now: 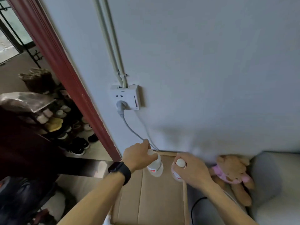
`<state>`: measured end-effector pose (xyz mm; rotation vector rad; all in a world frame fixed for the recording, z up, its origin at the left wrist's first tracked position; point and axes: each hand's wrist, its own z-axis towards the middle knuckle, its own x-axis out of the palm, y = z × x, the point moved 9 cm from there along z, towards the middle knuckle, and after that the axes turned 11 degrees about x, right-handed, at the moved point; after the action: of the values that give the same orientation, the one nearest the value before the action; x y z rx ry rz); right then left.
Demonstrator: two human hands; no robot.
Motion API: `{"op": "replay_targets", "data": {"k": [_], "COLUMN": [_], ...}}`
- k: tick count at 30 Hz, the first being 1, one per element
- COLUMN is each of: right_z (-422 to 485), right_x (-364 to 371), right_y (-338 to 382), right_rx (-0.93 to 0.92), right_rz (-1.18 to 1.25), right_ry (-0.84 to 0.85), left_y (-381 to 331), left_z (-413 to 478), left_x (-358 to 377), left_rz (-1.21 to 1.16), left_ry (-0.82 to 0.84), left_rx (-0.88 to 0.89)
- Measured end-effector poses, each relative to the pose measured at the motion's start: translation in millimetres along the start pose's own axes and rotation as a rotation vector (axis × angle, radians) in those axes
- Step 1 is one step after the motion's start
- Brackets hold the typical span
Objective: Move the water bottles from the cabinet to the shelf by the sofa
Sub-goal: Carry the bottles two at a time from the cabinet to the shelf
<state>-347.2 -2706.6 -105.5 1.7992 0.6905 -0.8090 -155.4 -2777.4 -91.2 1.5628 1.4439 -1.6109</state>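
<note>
Above the shelf point(146, 205) beside the sofa point(276, 179), the right hand point(194, 172) had its fingers point(189, 159) curled round the neck of one water bottle point(176, 173) near the shelf's sofa-side edge. Farther back, toward the shelf's wall-side rim, the left hand point(138, 157) pinched the second water bottle point(155, 168) under its cap. Both bottles hung upright, bases toward the shelf; whether they touched it could not be told.
</note>
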Motion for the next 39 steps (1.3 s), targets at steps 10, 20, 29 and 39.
{"op": "replay_targets", "data": {"k": [10, 20, 29, 39], "right_z": [50, 43, 40, 53], "right_x": [3, 11, 32, 42], "right_y": [-17, -34, -33, -40], "right_rx": [0.002, 0.163, 0.088, 0.055], "right_rz": [0.015, -0.067, 0.14, 0.29], "right_ry": [0.078, 0.053, 0.173, 0.265], "left_y": [-18, -11, -19, -7], "left_z": [40, 44, 43, 43], "left_x": [28, 54, 78, 85], "left_rz": [-0.227, -0.219, -0.32, -0.395], "left_ry": [0.075, 0.12, -0.023, -0.022], "left_rx": [0.039, 0.204, 0.161, 0.129]}}
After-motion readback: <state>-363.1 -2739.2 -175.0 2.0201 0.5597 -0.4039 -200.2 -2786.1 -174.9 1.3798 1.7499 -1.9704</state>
